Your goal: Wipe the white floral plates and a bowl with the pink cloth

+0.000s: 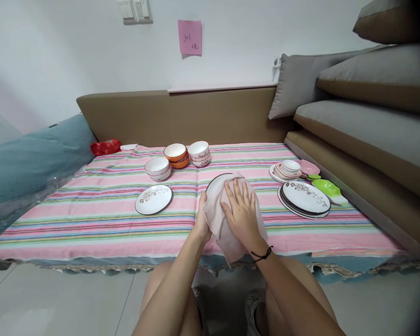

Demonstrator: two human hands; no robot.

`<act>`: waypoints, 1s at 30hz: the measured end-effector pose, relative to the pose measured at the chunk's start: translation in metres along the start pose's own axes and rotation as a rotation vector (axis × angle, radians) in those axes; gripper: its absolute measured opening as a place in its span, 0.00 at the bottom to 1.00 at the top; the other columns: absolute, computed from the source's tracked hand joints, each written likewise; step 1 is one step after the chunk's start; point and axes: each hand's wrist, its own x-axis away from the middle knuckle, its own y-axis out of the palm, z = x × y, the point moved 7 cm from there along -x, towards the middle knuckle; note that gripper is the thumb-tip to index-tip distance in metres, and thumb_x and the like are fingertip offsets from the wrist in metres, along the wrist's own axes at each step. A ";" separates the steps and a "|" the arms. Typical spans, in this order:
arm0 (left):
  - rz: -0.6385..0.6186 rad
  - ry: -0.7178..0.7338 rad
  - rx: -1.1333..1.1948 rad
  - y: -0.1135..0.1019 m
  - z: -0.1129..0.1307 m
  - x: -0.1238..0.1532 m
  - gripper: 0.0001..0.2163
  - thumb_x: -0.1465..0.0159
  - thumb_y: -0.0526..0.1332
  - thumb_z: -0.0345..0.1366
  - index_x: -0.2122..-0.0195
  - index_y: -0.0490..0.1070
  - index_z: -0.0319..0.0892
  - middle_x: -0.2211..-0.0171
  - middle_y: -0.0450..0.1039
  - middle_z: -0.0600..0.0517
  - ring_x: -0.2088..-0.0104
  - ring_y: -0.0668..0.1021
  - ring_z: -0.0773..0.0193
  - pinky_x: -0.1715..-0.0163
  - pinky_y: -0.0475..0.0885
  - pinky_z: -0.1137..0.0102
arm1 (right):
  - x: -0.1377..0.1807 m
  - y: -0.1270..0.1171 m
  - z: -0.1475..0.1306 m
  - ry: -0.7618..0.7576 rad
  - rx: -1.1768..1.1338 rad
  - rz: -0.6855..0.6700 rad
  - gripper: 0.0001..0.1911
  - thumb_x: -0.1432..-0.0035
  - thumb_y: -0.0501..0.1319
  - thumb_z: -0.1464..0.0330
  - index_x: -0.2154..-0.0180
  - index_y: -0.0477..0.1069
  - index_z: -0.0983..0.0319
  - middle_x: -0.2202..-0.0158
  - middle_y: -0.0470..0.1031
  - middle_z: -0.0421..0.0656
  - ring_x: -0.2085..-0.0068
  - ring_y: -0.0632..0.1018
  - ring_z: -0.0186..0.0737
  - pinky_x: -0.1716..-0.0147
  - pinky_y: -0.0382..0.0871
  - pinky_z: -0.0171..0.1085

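In the head view, a plate (214, 180) with a dark rim is mostly hidden under a pale pink cloth (216, 215). My left hand (202, 217) grips the plate by its left edge, fingers underneath out of sight. On top of the cloth my right hand (242, 212) lies flat, fingers spread, pressing it against the plate. Left of my hands, a white plate with a floral print (154, 199) rests on the striped cloth. Several similar plates are piled to the right, the top one (306, 197) bearing the same flowers.
Stacked bowls, white (157, 167), orange (175, 154) and white-and-red (199, 151), stand toward the back. Small dishes (290, 166), a pink bowl (308, 168) and a green leaf-shaped dish (327, 187) sit right. Piled cushions (371, 135) border the right side; a red bundle (105, 147) lies back left.
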 end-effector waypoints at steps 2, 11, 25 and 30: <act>0.004 -0.008 0.050 -0.003 -0.001 -0.004 0.30 0.35 0.46 0.54 0.43 0.67 0.35 0.46 0.71 0.44 0.39 0.63 0.52 0.37 0.51 0.61 | 0.004 0.008 -0.008 -0.070 -0.039 -0.081 0.28 0.33 0.44 0.58 0.34 0.46 0.55 0.32 0.42 0.44 0.32 0.45 0.50 0.39 0.44 0.59; 0.059 -0.017 0.011 0.002 -0.004 -0.009 0.25 0.32 0.45 0.48 0.41 0.64 0.40 0.46 0.71 0.49 0.40 0.65 0.57 0.37 0.53 0.62 | -0.008 0.001 -0.008 -0.112 -0.044 -0.003 0.29 0.34 0.45 0.58 0.34 0.44 0.55 0.31 0.42 0.42 0.32 0.43 0.50 0.38 0.40 0.59; 0.071 0.088 0.066 -0.008 -0.002 -0.018 0.25 0.32 0.45 0.48 0.45 0.69 0.38 0.45 0.70 0.46 0.37 0.60 0.60 0.36 0.50 0.67 | 0.004 0.025 -0.017 -0.133 -0.129 -0.138 0.28 0.33 0.41 0.59 0.34 0.42 0.54 0.31 0.40 0.41 0.32 0.41 0.50 0.39 0.44 0.60; 0.157 0.191 -0.048 -0.009 0.004 -0.011 0.18 0.32 0.47 0.36 0.46 0.69 0.42 0.45 0.70 0.50 0.36 0.58 0.64 0.37 0.51 0.68 | -0.002 0.018 -0.023 -0.172 -0.115 -0.081 0.28 0.33 0.41 0.62 0.33 0.41 0.56 0.31 0.40 0.43 0.32 0.41 0.49 0.38 0.41 0.59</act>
